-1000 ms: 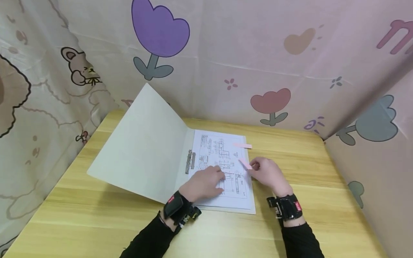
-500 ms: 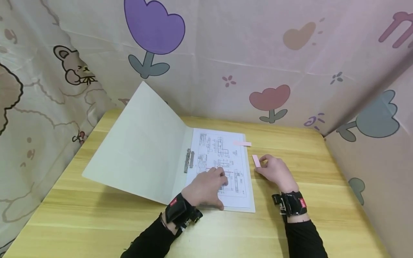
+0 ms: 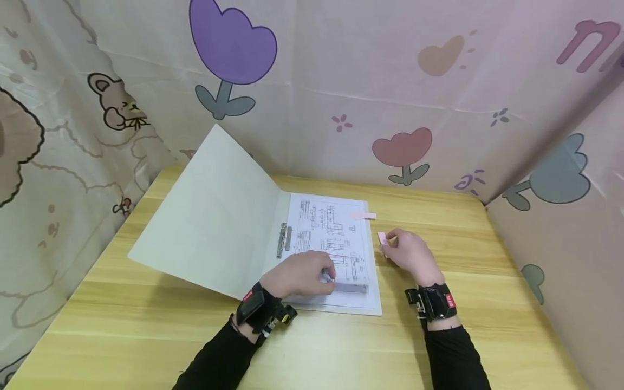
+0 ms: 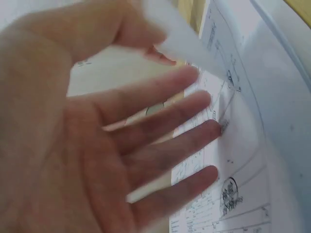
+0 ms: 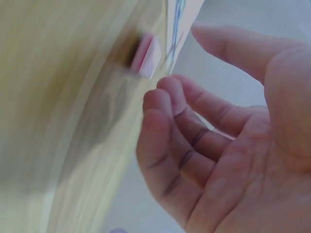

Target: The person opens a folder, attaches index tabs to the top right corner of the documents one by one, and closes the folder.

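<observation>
A pale file folder (image 3: 212,216) stands open, its cover tilted up at left. Printed technical drawings (image 3: 336,216) lie inside, a pink sticky tab (image 3: 363,215) crossing their right edge. My left hand (image 3: 299,273) holds the lifted near edge of the top sheet between thumb and fingers. In the left wrist view that sheet (image 4: 238,116) bows up against the fingertips. My right hand (image 3: 409,252) hovers beside the folder's right edge, over a small pink sticky-tab pad (image 3: 382,237) on the table. The right wrist view shows the pad (image 5: 147,56) apart from the loosely bent fingers.
A metal file clip (image 3: 281,241) runs along the folder's spine. The wooden table (image 3: 439,216) extends around the folder, meeting printed curtains (image 3: 312,108) at the back and sides. Both wrists wear black strapped cameras (image 3: 434,303).
My right hand has carried the pink pad from the paper's edge to the table and let it go. My left hand, which rested on the drawings, has raised the sheet's near edge.
</observation>
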Motion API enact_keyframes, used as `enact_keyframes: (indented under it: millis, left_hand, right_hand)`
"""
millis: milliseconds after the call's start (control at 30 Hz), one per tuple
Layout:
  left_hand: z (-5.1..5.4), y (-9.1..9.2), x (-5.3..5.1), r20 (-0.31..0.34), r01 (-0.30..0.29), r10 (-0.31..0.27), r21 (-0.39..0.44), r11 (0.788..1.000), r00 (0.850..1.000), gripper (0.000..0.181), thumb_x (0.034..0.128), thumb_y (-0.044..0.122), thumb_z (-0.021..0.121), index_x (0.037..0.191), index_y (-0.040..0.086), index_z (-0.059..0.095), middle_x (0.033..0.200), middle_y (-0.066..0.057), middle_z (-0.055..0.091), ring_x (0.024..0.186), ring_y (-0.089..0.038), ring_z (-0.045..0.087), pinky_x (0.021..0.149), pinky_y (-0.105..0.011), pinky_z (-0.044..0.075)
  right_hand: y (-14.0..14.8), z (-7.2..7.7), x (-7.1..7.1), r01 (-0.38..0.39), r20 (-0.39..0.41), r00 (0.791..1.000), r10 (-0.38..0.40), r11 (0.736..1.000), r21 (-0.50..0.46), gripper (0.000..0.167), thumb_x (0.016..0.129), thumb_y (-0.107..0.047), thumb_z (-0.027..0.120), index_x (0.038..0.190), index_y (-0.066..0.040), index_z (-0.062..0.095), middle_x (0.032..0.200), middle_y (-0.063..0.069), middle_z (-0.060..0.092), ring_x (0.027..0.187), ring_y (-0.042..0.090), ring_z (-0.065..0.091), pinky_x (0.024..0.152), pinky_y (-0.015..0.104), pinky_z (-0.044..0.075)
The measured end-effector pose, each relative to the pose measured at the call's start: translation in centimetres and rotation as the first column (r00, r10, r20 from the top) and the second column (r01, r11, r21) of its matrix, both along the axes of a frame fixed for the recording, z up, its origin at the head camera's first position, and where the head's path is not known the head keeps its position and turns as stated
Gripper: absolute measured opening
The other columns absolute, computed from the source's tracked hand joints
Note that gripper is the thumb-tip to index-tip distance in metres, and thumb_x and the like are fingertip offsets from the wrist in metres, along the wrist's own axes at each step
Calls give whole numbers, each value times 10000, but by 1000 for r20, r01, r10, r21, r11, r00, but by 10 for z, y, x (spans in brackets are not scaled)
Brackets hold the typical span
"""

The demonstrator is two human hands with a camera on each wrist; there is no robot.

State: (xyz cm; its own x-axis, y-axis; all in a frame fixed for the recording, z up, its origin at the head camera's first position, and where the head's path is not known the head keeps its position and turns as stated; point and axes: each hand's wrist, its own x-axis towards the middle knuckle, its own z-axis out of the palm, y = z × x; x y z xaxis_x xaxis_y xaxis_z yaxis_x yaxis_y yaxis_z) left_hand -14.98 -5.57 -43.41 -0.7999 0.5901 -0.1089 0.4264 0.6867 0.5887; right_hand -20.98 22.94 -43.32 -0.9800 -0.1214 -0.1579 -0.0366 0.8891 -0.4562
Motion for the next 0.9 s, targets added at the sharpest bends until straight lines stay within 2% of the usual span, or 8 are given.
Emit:
enact_keyframes:
  millis: [67,167,333,433,533,733,800,900]
  left_hand:
    - [1,0,0,-30,-10,11,28,1000,1000,53,910,233,694,885,231,739,961,114,658,814,-89,557,662,-256,466]
    - [3,1,1,-108,-42,46,41,998,993,119,927,162,671,828,218,705,818,109,609,689,-73,518,569,-232,425]
    - [6,2,5,-242,-141,140,15,990,960,125,928,139,712,812,182,701,743,99,582,609,-78,492,521,-229,423]
    - [8,-1,9,-309,-206,195,-4,978,931,112,920,154,753,815,180,724,745,105,592,615,-74,499,532,-232,433]
    - [10,-5,16,-373,-270,253,7,963,893,116,894,168,792,801,186,725,750,106,604,612,-68,496,520,-234,427]
    - [14,-16,30,-447,-358,366,106,928,816,137,863,164,823,782,162,713,756,79,640,609,-71,533,490,-226,421]
    - [15,-20,35,-464,-381,397,132,915,792,132,858,151,828,788,152,716,761,68,647,615,-75,550,487,-219,423]
    - [17,-27,42,-494,-412,440,172,895,750,136,834,109,840,786,132,714,755,48,642,602,-79,547,478,-214,418]
  right_hand:
    - [-5,-1,0,-32,-22,999,32,999,-19,331,1006,-269,662,1206,-6,667,836,57,654,685,203,563,612,333,441]
    - [-13,-2,0,-69,-40,997,67,997,-26,250,1041,-253,608,1095,-25,696,788,51,626,665,197,549,608,332,446]
    - [-24,-4,0,-85,-13,996,84,994,-65,308,1086,-280,522,966,-57,699,758,52,612,636,197,521,594,330,432]
    - [-29,-4,2,-103,-22,995,101,989,-107,311,1094,-270,506,1034,-56,724,826,64,671,654,199,534,605,333,439]
    - [-33,-4,4,-105,-51,994,99,984,-142,330,1103,-264,483,1157,-45,724,905,79,699,657,204,531,595,336,438]
    - [-36,-2,7,-66,-104,993,53,990,-128,436,1117,-306,418,1370,-23,632,930,130,676,643,227,509,589,376,440]
    - [-37,-3,7,-86,-121,990,71,989,-119,445,1111,-298,442,1408,-11,607,1033,172,703,727,264,584,675,428,501]
    - [-38,-4,8,-157,-137,980,143,982,-104,423,1090,-278,517,1395,-1,615,1246,236,679,1049,365,665,940,537,527]
